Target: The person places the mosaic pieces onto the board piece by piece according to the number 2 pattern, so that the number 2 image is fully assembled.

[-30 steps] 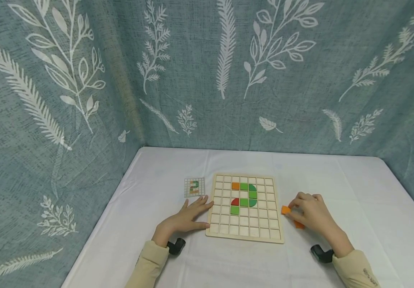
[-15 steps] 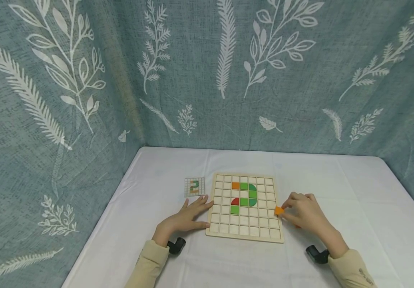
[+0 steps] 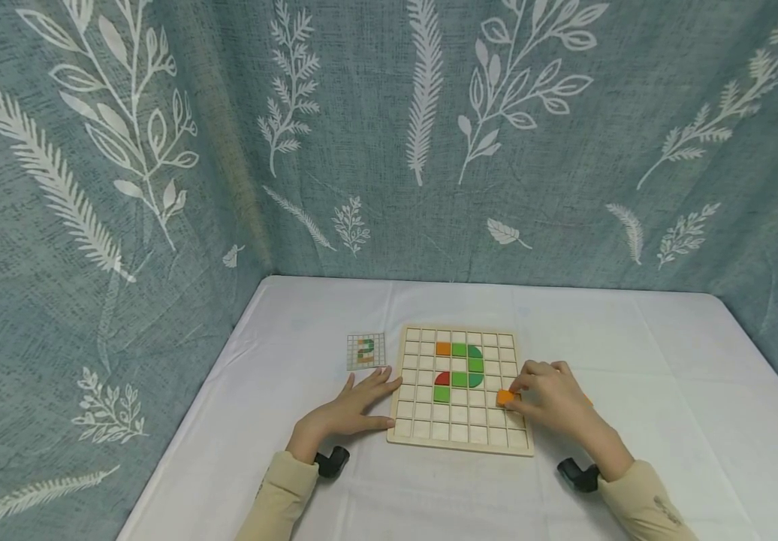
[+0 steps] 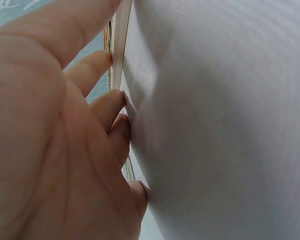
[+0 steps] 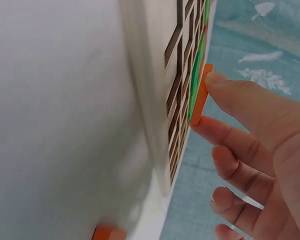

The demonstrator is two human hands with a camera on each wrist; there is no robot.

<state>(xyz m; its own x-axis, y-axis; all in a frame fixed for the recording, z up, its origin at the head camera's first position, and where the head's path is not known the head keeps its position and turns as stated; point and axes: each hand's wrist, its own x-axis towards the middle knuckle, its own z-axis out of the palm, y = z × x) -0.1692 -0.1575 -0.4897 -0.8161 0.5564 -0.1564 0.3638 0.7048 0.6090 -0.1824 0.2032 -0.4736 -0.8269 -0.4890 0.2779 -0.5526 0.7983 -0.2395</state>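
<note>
Between thumb and index finger my right hand [image 3: 551, 398] pinches an orange square tile [image 3: 505, 398], held just over the right part of a wooden grid board [image 3: 459, 446]. The right wrist view shows this orange tile [image 5: 202, 96] edge-on, above the board's surface. My left hand [image 3: 351, 409] lies spread on the table, its fingertips touching the board's left edge [image 4: 121, 45]. Set in the board are an orange tile [image 3: 443, 349], several green tiles [image 3: 459, 379] and a red quarter-round tile [image 3: 443, 378], forming a curved figure.
A small pattern card [image 3: 365, 352] with a coloured figure lies left of the board. Another orange tile [image 5: 109, 233] lies on the white tablecloth [image 3: 666, 361], mostly hidden behind my right hand in the head view. Patterned curtains enclose the back and left.
My right hand has carried the orange tile leftward from beside the board to over its right-hand squares. The left hand stays where it was.
</note>
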